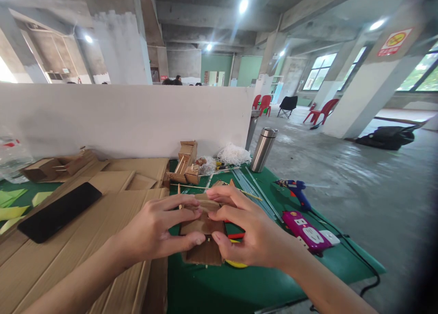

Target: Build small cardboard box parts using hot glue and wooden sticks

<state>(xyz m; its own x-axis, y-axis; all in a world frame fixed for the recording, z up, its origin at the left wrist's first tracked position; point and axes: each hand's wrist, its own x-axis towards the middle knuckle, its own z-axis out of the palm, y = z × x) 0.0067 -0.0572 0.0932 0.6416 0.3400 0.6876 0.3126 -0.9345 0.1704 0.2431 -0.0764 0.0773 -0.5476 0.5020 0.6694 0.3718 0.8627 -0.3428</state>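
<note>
Both my hands grip a small brown cardboard piece [204, 226] above the green table mat [212, 286]. My left hand [155, 229] pinches its left side, fingers on top and thumb at the lower edge. My right hand [248, 232] pinches the right side the same way. A yellow object [236, 263] and a red stick [236, 235] lie partly hidden under my right hand.
Large cardboard sheets [68, 250] with a black phone [59, 211] lie at left. A small cardboard model [185, 166], steel flask [264, 149], blue glue gun [297, 188], purple power strip [308, 229] and thin sticks [253, 191] sit behind. A white partition [119, 118] backs the table.
</note>
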